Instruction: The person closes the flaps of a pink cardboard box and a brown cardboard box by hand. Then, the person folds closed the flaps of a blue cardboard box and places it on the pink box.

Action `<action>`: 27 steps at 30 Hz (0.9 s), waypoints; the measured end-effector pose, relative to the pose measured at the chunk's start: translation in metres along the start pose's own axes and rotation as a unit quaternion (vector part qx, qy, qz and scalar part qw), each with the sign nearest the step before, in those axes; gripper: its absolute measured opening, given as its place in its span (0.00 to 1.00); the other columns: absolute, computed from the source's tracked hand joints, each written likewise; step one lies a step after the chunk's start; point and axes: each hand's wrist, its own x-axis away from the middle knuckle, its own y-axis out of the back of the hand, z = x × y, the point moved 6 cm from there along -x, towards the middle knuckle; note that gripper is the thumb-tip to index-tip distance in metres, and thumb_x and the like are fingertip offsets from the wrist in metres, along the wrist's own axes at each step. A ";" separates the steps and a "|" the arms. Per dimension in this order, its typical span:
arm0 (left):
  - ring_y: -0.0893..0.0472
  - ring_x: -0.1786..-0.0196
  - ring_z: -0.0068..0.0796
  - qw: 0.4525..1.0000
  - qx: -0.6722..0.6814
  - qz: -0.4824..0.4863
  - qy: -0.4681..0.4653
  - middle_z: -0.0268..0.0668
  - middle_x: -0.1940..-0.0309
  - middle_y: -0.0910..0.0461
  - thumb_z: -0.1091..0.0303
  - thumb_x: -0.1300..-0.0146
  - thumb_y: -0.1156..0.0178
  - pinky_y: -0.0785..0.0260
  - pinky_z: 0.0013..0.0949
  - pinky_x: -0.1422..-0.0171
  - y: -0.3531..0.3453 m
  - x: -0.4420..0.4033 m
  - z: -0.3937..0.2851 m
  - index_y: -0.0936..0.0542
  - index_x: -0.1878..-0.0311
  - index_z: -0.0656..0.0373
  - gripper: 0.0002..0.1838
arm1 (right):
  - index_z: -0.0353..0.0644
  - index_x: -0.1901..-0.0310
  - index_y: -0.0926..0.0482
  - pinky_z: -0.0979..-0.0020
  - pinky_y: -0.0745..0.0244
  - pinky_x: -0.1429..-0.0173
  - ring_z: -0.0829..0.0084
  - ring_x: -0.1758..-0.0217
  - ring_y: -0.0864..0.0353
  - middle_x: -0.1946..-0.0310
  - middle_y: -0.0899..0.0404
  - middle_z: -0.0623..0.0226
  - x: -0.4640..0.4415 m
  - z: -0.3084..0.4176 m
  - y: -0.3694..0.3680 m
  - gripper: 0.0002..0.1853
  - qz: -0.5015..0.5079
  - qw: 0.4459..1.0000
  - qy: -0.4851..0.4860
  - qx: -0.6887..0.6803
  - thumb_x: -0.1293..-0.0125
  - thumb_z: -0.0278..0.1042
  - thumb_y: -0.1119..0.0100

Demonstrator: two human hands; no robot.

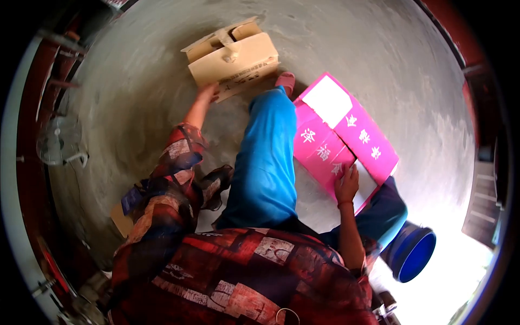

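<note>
So there are two boxes on a bare grey floor (433, 124) here, one for each hand. The brown cardboard box (233, 62) sits toward the floor's far edge, left of centre, top flaps partly up and a strip of tape over them. The left hand (210, 93) is at its near left corner, but it's smeared, so I can't tell if those fingers are spread, together or pinching the cardboard.

The pink box (346, 138) is right of centre, lying at a slant between the person's knees. The right hand (346, 187) is at its near side, by the dark gap and the white patch. Fingers look slightly apart with the tips on the panel; can't tell if the thumb is pinching an edge.

My read: this is a handling-and-steadying stage, one hand per box. Shifting the pink one would call for a firmer hold on a solid edge, since the flap might give.

Writing: white characters on pink, 泽 and 福 read fine, then probably 食 beside the fingers. I can't make out the second row properly. The brown box has dark print, too small to read. No brand I'd swear to.

Also around: a blue bucket (416, 253) near the floor's near right edge and a fan (58, 141) by the left edge.
</note>
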 end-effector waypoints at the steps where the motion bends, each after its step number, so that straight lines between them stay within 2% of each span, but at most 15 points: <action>1: 0.23 0.66 0.25 1.000 0.010 0.015 0.000 0.32 0.65 0.24 0.62 0.42 0.43 0.29 0.29 0.68 -0.003 -0.010 -0.007 0.28 0.54 0.54 0.14 | 0.43 0.43 0.34 0.56 0.39 0.39 0.48 0.39 0.40 0.40 0.41 0.47 0.002 0.001 0.002 0.30 -0.001 1.000 0.006 -0.005 0.53 0.29 0.44; 3: 0.23 0.67 0.26 0.998 0.047 0.048 -0.011 0.32 0.64 0.24 0.62 0.42 0.43 0.28 0.27 0.70 -0.011 -0.027 -0.023 0.30 0.50 0.54 0.17 | 0.44 0.43 0.34 0.56 0.39 0.39 0.48 0.38 0.40 0.40 0.42 0.48 0.007 -0.002 -0.001 0.29 0.000 1.000 -0.003 -0.009 0.52 0.29 0.44; 5: 0.21 0.61 0.28 0.997 0.074 0.034 0.012 0.35 0.57 0.26 0.63 0.41 0.43 0.27 0.29 0.67 -0.022 -0.038 -0.036 0.34 0.43 0.54 0.23 | 0.44 0.45 0.33 0.56 0.37 0.45 0.54 0.42 0.36 0.44 0.36 0.53 0.015 0.003 0.006 0.25 -0.132 0.987 0.088 0.026 0.48 0.31 0.46; 6: 0.21 0.60 0.29 0.995 0.093 0.037 0.018 0.35 0.54 0.27 0.63 0.41 0.44 0.26 0.30 0.65 -0.029 -0.037 -0.045 0.35 0.42 0.54 0.24 | 0.44 0.45 0.33 0.56 0.37 0.45 0.54 0.42 0.36 0.44 0.36 0.53 0.016 0.001 0.004 0.25 -0.128 0.988 0.080 0.028 0.48 0.31 0.46; 8: 0.23 0.55 0.30 0.994 0.095 0.060 0.010 0.35 0.52 0.28 0.64 0.41 0.43 0.27 0.32 0.59 -0.048 -0.032 -0.062 0.35 0.41 0.55 0.25 | 0.48 0.41 0.37 0.53 0.43 0.40 0.51 0.35 0.45 0.35 0.47 0.54 0.015 -0.005 -0.004 0.30 -0.066 0.997 0.045 -0.013 0.50 0.28 0.47; 9: 0.25 0.51 0.31 0.992 0.100 0.078 -0.005 0.35 0.50 0.29 0.65 0.42 0.43 0.28 0.34 0.53 -0.057 -0.029 -0.069 0.36 0.39 0.55 0.26 | 0.48 0.41 0.37 0.53 0.43 0.40 0.51 0.35 0.45 0.35 0.47 0.54 0.015 -0.005 -0.005 0.30 -0.063 0.997 0.043 -0.011 0.50 0.28 0.47; 10: 0.25 0.51 0.31 0.992 0.100 0.078 -0.002 0.35 0.50 0.29 0.65 0.42 0.43 0.28 0.34 0.53 -0.062 -0.030 -0.072 0.36 0.39 0.55 0.26 | 0.48 0.41 0.37 0.54 0.42 0.40 0.51 0.35 0.45 0.36 0.46 0.54 0.015 -0.004 -0.005 0.30 -0.064 0.997 0.044 0.000 0.50 0.28 0.47; 12: 0.32 0.42 0.30 0.982 0.079 0.162 -0.049 0.32 0.45 0.32 0.62 0.40 0.44 0.37 0.39 0.41 -0.083 -0.032 -0.082 0.34 0.41 0.54 0.24 | 0.48 0.41 0.37 0.55 0.42 0.40 0.52 0.35 0.44 0.36 0.45 0.54 0.015 -0.003 -0.004 0.30 -0.061 0.997 0.043 0.014 0.50 0.28 0.47; 17: 0.44 0.34 0.31 0.972 0.157 0.173 0.036 0.32 0.39 0.39 0.62 0.44 0.41 0.38 0.40 0.39 -0.102 -0.044 -0.081 0.30 0.45 0.56 0.22 | 0.48 0.40 0.38 0.56 0.42 0.40 0.52 0.35 0.44 0.36 0.46 0.54 0.016 -0.001 -0.001 0.31 -0.067 0.996 0.051 0.011 0.50 0.29 0.48; 20: 0.45 0.33 0.31 0.968 0.184 0.154 0.065 0.34 0.40 0.38 0.61 0.46 0.38 0.39 0.41 0.38 -0.097 -0.050 -0.078 0.29 0.46 0.56 0.23 | 0.48 0.41 0.37 0.55 0.42 0.40 0.52 0.35 0.44 0.36 0.45 0.55 0.015 0.000 0.000 0.30 -0.066 0.996 0.052 0.009 0.50 0.29 0.47; 21: 0.33 0.41 0.31 0.974 0.178 0.136 0.043 0.34 0.49 0.29 0.63 0.49 0.35 0.34 0.37 0.43 -0.091 -0.058 -0.075 0.27 0.50 0.55 0.22 | 0.48 0.41 0.37 0.55 0.42 0.40 0.52 0.35 0.44 0.36 0.45 0.55 0.015 0.000 0.001 0.30 -0.066 0.996 0.051 0.008 0.50 0.29 0.47; 22: 0.33 0.41 0.31 0.974 0.177 0.136 0.043 0.34 0.49 0.29 0.63 0.49 0.35 0.34 0.37 0.43 -0.090 -0.073 -0.066 0.27 0.50 0.55 0.22 | 0.48 0.41 0.37 0.55 0.42 0.40 0.52 0.35 0.44 0.37 0.45 0.55 0.014 0.000 0.001 0.30 -0.065 0.997 0.045 0.009 0.50 0.29 0.47; 24: 0.24 0.59 0.28 0.983 0.173 0.046 0.026 0.34 0.62 0.24 0.68 0.52 0.33 0.27 0.34 0.55 -0.069 -0.089 -0.053 0.26 0.56 0.56 0.19 | 0.48 0.41 0.36 0.55 0.42 0.40 0.52 0.35 0.44 0.37 0.45 0.55 0.016 0.001 -0.002 0.30 -0.059 0.997 0.047 0.007 0.50 0.29 0.47; 25: 0.24 0.59 0.28 0.984 0.173 0.041 0.024 0.34 0.62 0.24 0.68 0.52 0.33 0.27 0.34 0.55 -0.061 -0.089 -0.050 0.26 0.56 0.56 0.19 | 0.48 0.42 0.36 0.54 0.42 0.40 0.52 0.35 0.44 0.37 0.45 0.55 0.015 0.000 -0.002 0.29 -0.064 0.997 0.043 0.006 0.51 0.29 0.46; 27: 0.25 0.73 0.24 0.997 0.063 -0.009 -0.035 0.32 0.71 0.24 0.73 0.54 0.33 0.25 0.31 0.67 -0.042 -0.083 -0.048 0.26 0.61 0.58 0.16 | 0.48 0.43 0.35 0.53 0.42 0.39 0.52 0.35 0.44 0.37 0.44 0.55 0.015 -0.001 -0.001 0.29 -0.071 0.997 0.040 -0.001 0.51 0.28 0.46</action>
